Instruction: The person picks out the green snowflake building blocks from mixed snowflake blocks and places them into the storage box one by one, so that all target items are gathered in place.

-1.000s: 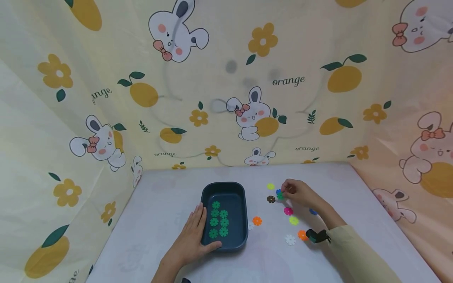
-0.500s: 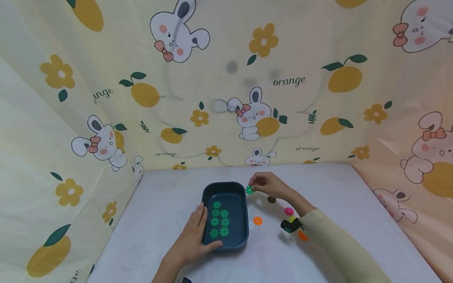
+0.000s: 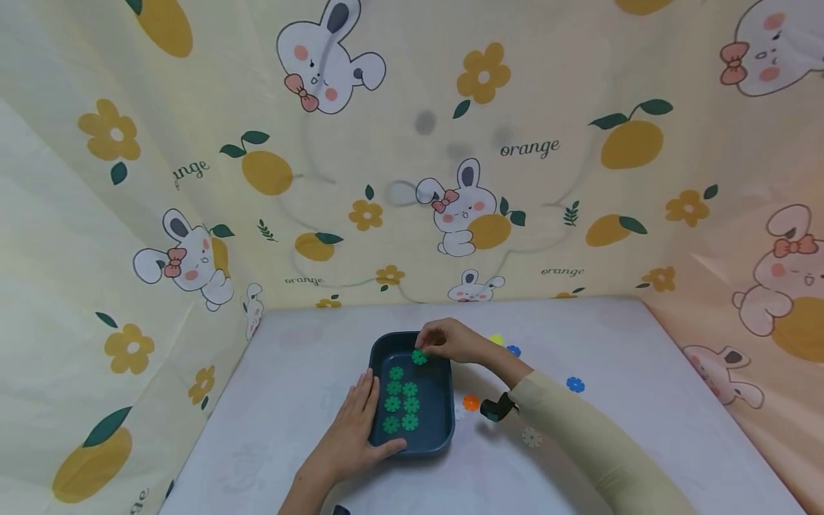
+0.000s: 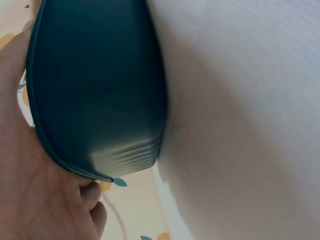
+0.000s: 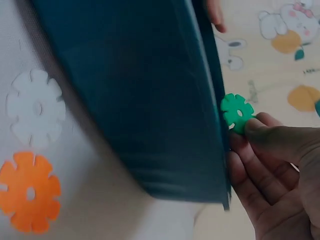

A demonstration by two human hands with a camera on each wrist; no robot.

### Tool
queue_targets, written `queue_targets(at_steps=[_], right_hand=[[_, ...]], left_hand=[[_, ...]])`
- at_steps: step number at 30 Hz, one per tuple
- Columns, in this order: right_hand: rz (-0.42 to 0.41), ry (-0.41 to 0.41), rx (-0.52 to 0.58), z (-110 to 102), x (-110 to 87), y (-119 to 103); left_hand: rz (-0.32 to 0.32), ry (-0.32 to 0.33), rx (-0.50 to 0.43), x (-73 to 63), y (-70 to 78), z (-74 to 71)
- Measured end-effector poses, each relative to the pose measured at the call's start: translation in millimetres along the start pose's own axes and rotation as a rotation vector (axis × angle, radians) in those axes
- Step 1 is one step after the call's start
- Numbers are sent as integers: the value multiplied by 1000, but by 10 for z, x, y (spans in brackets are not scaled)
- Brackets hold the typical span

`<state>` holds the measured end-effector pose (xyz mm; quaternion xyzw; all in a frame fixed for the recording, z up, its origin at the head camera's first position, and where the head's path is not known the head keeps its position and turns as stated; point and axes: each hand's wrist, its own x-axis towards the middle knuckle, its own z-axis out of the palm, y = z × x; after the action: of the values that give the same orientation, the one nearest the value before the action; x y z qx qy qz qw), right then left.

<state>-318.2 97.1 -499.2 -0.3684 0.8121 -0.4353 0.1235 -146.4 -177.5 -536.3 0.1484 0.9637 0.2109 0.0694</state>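
Note:
In the head view, a dark blue tray stands on the table with several green snowflake discs lying inside. My left hand lies along its left side, fingers straight, thumb over the near-left corner. The left wrist view shows the palm against the tray's rim. My right hand is over the tray's far right corner and pinches one green snowflake disc between thumb and fingers. In the right wrist view that green disc shows upright beside the rim.
Right of the tray lie an orange disc and a pale white disc. Blue discs and a yellow disc lie farther off. My right sleeve covers part of the table. A patterned cloth hangs behind.
My right hand has moved left from the loose discs to over the tray, carrying the green snowflake disc. The left hand has stayed at the tray's side.

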Motion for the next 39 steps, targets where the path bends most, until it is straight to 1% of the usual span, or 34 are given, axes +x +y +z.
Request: queue_targets(at_steps=[4, 7, 12, 17, 22, 30, 33, 39], right_hand=[[-6, -42, -46, 80, 88, -3], [-15, -65, -76, 130, 142, 37], [-24, -105, -164, 194, 224, 86], [-7, -153, -253, 216, 281, 39], [1, -192, -291, 248, 342, 0], [73, -235, -327, 328, 374, 15], [76, -240, -344, 344, 369, 24], [58, -210, -362, 329, 328, 25]], left_hand=[[4, -1, -6, 0, -8, 3], [5, -3, -9, -1, -15, 10], [7, -5, -12, -14, -23, 14], [10, -3, -7, -21, -26, 15], [10, -6, -7, -21, -35, 6], [15, -6, -9, -28, -32, 11], [13, -5, -10, -31, -26, 10], [20, -7, -5, -7, -16, 13]])
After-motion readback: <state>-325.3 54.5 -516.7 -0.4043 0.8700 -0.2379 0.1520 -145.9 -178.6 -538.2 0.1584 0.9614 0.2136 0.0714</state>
